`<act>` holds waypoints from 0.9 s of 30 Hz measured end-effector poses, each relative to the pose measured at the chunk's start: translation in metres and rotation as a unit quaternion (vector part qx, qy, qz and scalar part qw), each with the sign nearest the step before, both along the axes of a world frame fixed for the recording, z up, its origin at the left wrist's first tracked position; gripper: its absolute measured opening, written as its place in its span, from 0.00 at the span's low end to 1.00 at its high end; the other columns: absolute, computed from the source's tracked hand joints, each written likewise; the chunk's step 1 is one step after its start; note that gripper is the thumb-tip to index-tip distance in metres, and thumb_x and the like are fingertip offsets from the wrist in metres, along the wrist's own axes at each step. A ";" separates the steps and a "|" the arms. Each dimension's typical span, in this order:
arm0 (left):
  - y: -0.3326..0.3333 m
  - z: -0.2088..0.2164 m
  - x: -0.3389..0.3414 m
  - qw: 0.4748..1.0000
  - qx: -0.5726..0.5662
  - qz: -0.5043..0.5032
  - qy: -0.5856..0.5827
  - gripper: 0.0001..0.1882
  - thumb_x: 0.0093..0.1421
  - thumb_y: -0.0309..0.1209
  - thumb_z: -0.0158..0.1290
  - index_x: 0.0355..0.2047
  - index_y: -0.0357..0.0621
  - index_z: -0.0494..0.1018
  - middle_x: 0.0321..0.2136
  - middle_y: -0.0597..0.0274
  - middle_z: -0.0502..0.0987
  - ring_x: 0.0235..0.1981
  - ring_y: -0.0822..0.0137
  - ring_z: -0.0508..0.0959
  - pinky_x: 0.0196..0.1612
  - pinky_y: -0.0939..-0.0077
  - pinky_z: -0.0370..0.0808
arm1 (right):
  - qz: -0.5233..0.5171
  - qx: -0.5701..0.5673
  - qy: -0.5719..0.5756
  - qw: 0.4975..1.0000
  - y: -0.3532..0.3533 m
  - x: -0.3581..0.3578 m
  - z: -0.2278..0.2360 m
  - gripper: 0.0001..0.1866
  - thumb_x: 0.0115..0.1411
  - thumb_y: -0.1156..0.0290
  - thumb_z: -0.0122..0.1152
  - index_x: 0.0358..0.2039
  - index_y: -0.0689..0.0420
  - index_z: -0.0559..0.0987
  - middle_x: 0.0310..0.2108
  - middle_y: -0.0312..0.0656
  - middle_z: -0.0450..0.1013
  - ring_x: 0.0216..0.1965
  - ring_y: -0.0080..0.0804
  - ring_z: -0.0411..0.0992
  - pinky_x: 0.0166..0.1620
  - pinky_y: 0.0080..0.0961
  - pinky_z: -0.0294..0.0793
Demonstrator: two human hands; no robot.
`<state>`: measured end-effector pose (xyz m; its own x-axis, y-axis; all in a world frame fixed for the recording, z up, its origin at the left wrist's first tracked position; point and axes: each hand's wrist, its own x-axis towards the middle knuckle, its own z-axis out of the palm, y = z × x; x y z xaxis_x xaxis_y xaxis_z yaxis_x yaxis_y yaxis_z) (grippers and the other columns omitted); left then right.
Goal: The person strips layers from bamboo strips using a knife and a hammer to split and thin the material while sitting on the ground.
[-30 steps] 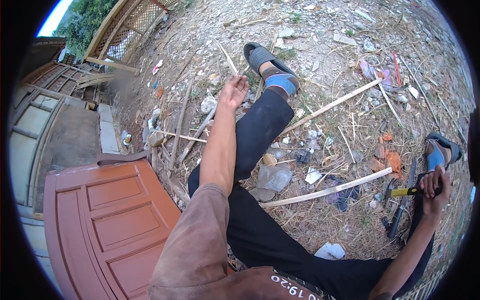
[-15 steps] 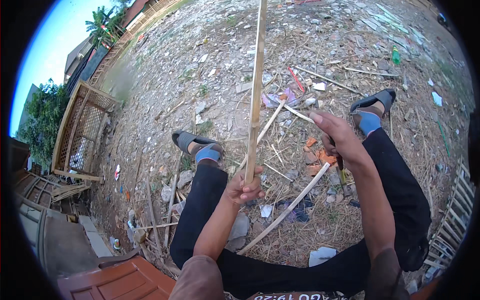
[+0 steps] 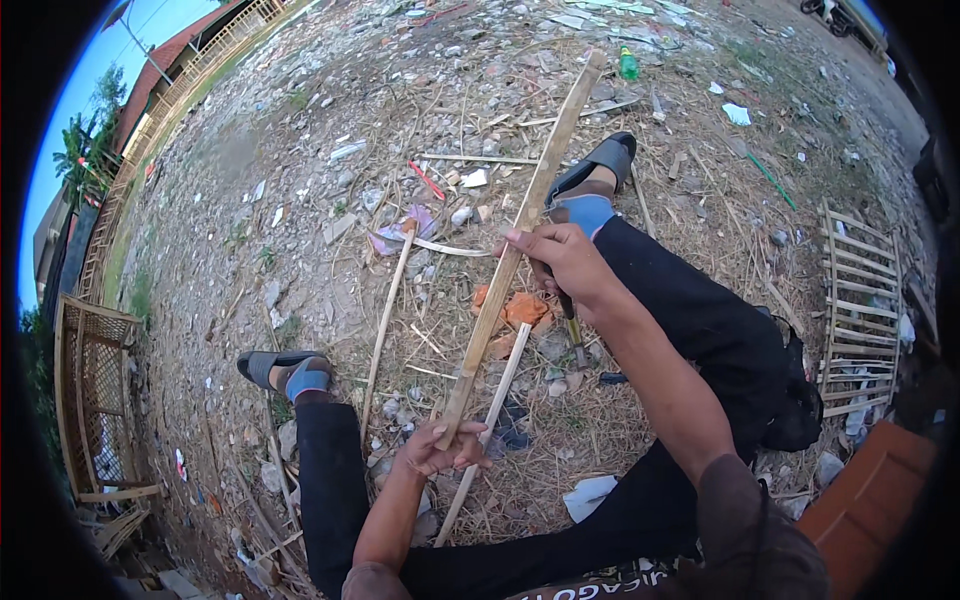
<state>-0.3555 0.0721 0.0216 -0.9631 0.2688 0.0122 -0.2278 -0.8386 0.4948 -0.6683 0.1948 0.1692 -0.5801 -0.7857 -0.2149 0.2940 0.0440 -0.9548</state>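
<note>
A long, flat bamboo strip (image 3: 510, 265) slants up and to the right across the middle of the view. Its lower end lies in my left hand (image 3: 445, 450), the thumb over it and some fingers spread beneath. My right hand (image 3: 567, 262) touches the strip farther up, with the thumb along its edge. The same right hand is closed round a tool with a dark and yellow handle (image 3: 572, 325), pointing down; its exact kind is unclear. Below the strip, another pale strip (image 3: 487, 430) leans from an orange brick piece (image 3: 525, 309) towards my lap.
Rubble and dry straw cover the ground. Another thin stick (image 3: 388, 325) lies between my feet, near a purple plastic scrap (image 3: 405, 230). A slatted bamboo rack (image 3: 862, 310) lies at right, beside a reddish-brown wooden panel (image 3: 875, 510). A lattice frame (image 3: 97, 400) stands at left.
The bamboo strip has tilted from nearly upright to slanting right. My right hand has come onto it, still with the tool. My left hand has loosened its fist. The view has turned right.
</note>
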 end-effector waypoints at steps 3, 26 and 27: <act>-0.011 0.013 -0.003 0.999 -0.034 0.022 -0.026 0.29 0.70 0.47 0.42 0.59 0.34 0.67 0.24 0.59 0.74 0.29 0.65 0.76 0.51 0.50 0.74 | 0.005 0.031 0.051 0.998 0.004 0.002 0.008 0.19 0.66 0.56 0.59 0.36 0.62 0.84 0.10 0.26 0.59 0.12 0.13 0.54 0.18 0.16 0.52; 0.112 -0.029 0.060 0.813 -0.478 0.230 -0.241 0.13 0.74 0.40 0.37 0.36 0.45 0.61 0.19 0.70 0.63 0.16 0.79 0.61 0.19 0.82 0.61 | -0.079 0.048 -0.069 0.993 0.027 0.017 -0.033 0.11 0.63 0.63 0.57 0.38 0.57 0.77 0.13 0.27 0.57 0.14 0.17 0.53 0.21 0.19 0.54; 0.115 -0.025 0.058 0.816 -0.484 0.235 -0.212 0.13 0.74 0.39 0.36 0.36 0.45 0.62 0.19 0.70 0.63 0.16 0.79 0.60 0.20 0.81 0.61 | -0.134 0.051 -0.075 0.987 0.029 0.014 -0.033 0.10 0.62 0.64 0.59 0.38 0.57 0.76 0.14 0.27 0.58 0.14 0.17 0.53 0.21 0.19 0.55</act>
